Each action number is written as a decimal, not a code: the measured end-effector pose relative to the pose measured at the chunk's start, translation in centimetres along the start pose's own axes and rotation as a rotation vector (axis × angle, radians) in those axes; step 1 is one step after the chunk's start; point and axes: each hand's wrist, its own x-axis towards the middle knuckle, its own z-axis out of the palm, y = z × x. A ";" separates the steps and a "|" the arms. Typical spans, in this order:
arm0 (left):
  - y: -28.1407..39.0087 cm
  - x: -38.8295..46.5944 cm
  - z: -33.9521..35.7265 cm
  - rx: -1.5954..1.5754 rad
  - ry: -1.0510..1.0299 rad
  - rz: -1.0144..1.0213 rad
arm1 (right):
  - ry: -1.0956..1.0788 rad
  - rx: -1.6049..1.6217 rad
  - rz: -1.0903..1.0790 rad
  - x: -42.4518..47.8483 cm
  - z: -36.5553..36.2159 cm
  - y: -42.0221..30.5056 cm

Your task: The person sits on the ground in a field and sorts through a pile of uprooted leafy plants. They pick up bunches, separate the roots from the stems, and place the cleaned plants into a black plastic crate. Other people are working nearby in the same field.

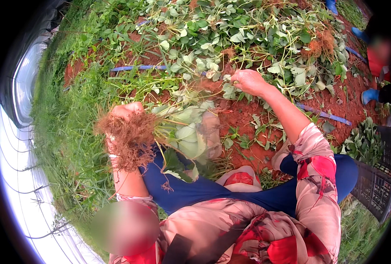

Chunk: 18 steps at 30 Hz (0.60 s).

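Observation:
My left hand [126, 110] is closed around a bunch of uprooted strawberry plants [187, 133]; their brown fibrous roots [132, 138] hang over the wrist, and the leaves point right, partly blurred. Out in front, my right hand [248, 82] has its fingers pinched on a thin stem or runner that stretches towards the bunch. Just beyond it lies a broad heap of strawberry plants [241, 36] with pale leaf undersides and reddish roots [319, 46]. Red soil [245, 115] with scattered leaves shows between my hands.
Blue flat hoses [324, 115] cross the soil. A black plastic crate [373, 188] stands at the right, with leafy plants [364, 142] beside or in it. Another person in blue shoes [370, 96] is at the right edge. Grass and weeds [63, 142] grow along the left.

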 end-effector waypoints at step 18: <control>1.5 0.4 3.2 0.350 0.097 -0.026 | -0.192 0.441 0.216 -10.4 -15.6 -3.5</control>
